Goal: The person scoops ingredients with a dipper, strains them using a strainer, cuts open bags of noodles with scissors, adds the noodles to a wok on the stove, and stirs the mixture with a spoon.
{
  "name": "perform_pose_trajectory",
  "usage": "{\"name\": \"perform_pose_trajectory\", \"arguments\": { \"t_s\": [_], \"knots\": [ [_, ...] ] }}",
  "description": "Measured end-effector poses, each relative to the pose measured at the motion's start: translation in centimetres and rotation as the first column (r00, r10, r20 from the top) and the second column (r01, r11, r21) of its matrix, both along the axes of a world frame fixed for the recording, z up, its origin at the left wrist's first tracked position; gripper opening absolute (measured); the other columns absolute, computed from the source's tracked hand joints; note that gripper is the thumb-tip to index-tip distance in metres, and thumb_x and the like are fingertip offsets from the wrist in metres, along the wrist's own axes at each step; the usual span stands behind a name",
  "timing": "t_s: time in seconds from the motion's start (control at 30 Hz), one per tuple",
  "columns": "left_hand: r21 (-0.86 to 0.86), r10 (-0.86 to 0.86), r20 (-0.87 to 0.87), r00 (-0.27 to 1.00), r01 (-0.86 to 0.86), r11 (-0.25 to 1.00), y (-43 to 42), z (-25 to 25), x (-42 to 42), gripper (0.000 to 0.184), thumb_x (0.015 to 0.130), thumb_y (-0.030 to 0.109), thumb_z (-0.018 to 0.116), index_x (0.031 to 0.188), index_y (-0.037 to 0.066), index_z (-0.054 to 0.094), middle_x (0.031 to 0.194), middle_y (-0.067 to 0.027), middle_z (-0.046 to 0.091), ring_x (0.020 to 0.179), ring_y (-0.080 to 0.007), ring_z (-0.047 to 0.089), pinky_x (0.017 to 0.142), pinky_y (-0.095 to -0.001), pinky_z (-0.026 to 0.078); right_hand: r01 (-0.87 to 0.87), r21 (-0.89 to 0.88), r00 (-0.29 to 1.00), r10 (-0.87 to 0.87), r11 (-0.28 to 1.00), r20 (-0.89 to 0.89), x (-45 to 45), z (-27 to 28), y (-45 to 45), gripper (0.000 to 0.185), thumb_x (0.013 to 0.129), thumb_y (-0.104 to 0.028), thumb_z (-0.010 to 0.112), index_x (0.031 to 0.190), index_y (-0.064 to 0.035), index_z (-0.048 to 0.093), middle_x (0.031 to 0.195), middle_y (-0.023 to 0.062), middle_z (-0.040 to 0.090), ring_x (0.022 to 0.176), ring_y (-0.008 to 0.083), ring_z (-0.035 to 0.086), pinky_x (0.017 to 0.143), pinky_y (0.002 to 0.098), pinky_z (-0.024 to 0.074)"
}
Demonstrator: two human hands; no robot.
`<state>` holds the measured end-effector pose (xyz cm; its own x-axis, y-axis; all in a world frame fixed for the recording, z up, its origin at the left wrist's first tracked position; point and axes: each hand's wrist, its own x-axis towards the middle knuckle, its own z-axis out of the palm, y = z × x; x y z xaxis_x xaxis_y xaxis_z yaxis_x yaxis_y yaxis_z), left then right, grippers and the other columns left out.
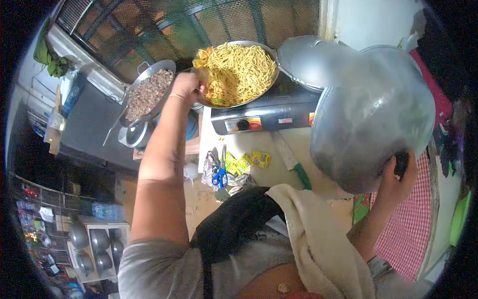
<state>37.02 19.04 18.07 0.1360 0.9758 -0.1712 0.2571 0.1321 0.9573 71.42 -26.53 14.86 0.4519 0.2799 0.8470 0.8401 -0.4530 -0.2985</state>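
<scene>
My left hand point(186, 85) is closed at the left edge of a wide pan of yellow noodles point(244, 72); what it grips is blurred. Vegetable pieces show among the noodles on that side. The pan sits on a black gas stove point(269, 117). At the right, my right hand point(401, 174) is closed round the dark knob of a large, fogged metal lid point(368, 134), held tilted beside the stove.
Left of the noodles stands a pan of chopped meat point(149, 94). A round metal vessel point(303, 57) is right of the noodles. Below the stove lie a green-handled knife point(300, 174), blue scissors point(219, 177) and yellow packets point(260, 159). A checked cloth point(411, 214) lies at the right.
</scene>
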Motion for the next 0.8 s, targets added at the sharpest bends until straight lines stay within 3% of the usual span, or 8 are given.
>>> {"name": "perform_pose_trajectory", "arguments": {
  "t_s": [0.17, 0.23, 0.3, 0.37, 0.43, 0.53, 0.7, 0.8],
  "knots": [
    [0.173, -0.116, -0.414, 0.903, 0.203, 0.964, -1.7, 4.9, 0.2, 0.016, 0.078, 0.0, 0.057, 0.063, -0.002, 0.056, 0.058, -0.0105, 0.052, 0.051, -0.0167, 0.052, 0.039, -0.0329, 0.038, -0.005, -0.04, 1.0, 0.006, 0.999, 0.021, 0.6, 0.2, -0.5, 0.04, 0.083, -0.011, 0.07, 0.121, -0.0027, 0.06, 0.105, 0.0126, 0.064, 0.09, 0.0262, 0.061, 0.077, 0.0355, 0.0502],
    [0.243, -0.111, -0.685, 0.72, 0.369, 0.897, 0.0, 4.1, -0.3, 0.014, 0.077, 0.003, 0.058, 0.065, -0.003, 0.06, 0.061, -0.0151, 0.057, 0.057, -0.024, 0.059, 0.047, -0.0374, 0.044, -0.003, -0.035, 1.0, 0.003, 0.999, 0.015, 0.5, 0.3, -0.3, 0.04, 0.083, -0.011, 0.07, 0.121, -0.0023, 0.06, 0.105, 0.0127, 0.064, 0.089, 0.0263, 0.061, 0.077, 0.0361, 0.0501],
    [0.326, 0.024, -0.862, 0.506, 0.518, 0.791, 2.2, 2.2, -1.1, 0.014, 0.077, 0.007, 0.061, 0.068, -0.004, 0.064, 0.066, -0.0211, 0.062, 0.065, -0.0315, 0.065, 0.056, -0.0413, 0.049, -0.013, -0.022, 1.0, 0.013, 1.0, 0.01, 0.3, 0.4, -0.1, 0.04, 0.082, -0.012, 0.07, 0.12, -0.0021, 0.06, 0.105, 0.0128, 0.064, 0.089, 0.0263, 0.061, 0.078, 0.0364, 0.05],
    [0.355, 0.151, -0.918, 0.367, 0.588, 0.727, 2.5, 1.0, -1.3, 0.016, 0.077, 0.01, 0.064, 0.073, -0.005, 0.067, 0.076, -0.0265, 0.065, 0.076, -0.037, 0.067, 0.066, -0.0434, 0.052, -0.036, -0.005, 0.999, 0.036, 0.999, 0.003, 0.3, 0.4, -0.1, 0.04, 0.082, -0.012, 0.069, 0.12, -0.0021, 0.06, 0.105, 0.0128, 0.064, 0.089, 0.0262, 0.061, 0.078, 0.0365, 0.05],
    [0.335, 0.189, -0.936, 0.298, 0.581, 0.742, 0.8, -0.1, -1.7, 0.02, 0.076, 0.014, 0.067, 0.079, -0.005, 0.068, 0.087, -0.03, 0.066, 0.087, -0.0404, 0.067, 0.077, -0.0441, 0.053, -0.059, 0.012, 0.998, 0.058, 0.998, 0.034, 0.1, 0.6, 0.0, 0.04, 0.082, -0.012, 0.07, 0.12, -0.0022, 0.06, 0.104, 0.0124, 0.064, 0.088, 0.0258, 0.061, 0.077, 0.0357, 0.0501],
    [0.341, 0.13, -0.918, 0.375, 0.575, 0.743, 0.0, -2.9, -2.4, 0.022, 0.078, 0.018, 0.067, 0.084, -0.004, 0.069, 0.093, -0.028, 0.067, 0.088, -0.041, 0.066, 0.08, -0.0455, 0.053, -0.031, 0.01, 0.998, 0.03, 0.999, 0.051, 0.0, 0.6, -0.2, 0.041, 0.082, -0.011, 0.071, 0.12, -0.0024, 0.06, 0.104, 0.0117, 0.064, 0.088, 0.0248, 0.061, 0.075, 0.0342, 0.0504],
    [0.329, 0.114, -0.909, 0.402, 0.522, 0.787, 0.3, -8.7, -1.8, 0.019, 0.079, 0.01, 0.061, 0.09, -0.003, 0.068, 0.094, -0.027, 0.067, 0.092, -0.0398, 0.066, 0.082, -0.0446, 0.053, -0.025, -0.021, 1.0, 0.025, 0.999, -0.007, -0.1, 0.4, -0.7, 0.042, 0.081, -0.01, 0.071, 0.121, -0.0029, 0.06, 0.104, 0.0112, 0.064, 0.089, 0.0236, 0.061, 0.074, 0.0327, 0.0514],
    [0.244, 0.075, -0.922, 0.38, 0.421, 0.874, -2.8, -7.0, 1.0, 0.022, 0.079, 0.007, 0.058, 0.096, -0.004, 0.067, 0.098, -0.0274, 0.067, 0.095, -0.0392, 0.065, 0.085, -0.0452, 0.053, -0.018, -0.025, 1.0, 0.017, 1.0, -0.004, 0.1, 0.4, -0.4, 0.043, 0.08, -0.012, 0.071, 0.12, -0.0035, 0.061, 0.104, 0.0123, 0.064, 0.091, 0.0261, 0.062, 0.077, 0.0357, 0.0514]
  ]
}}
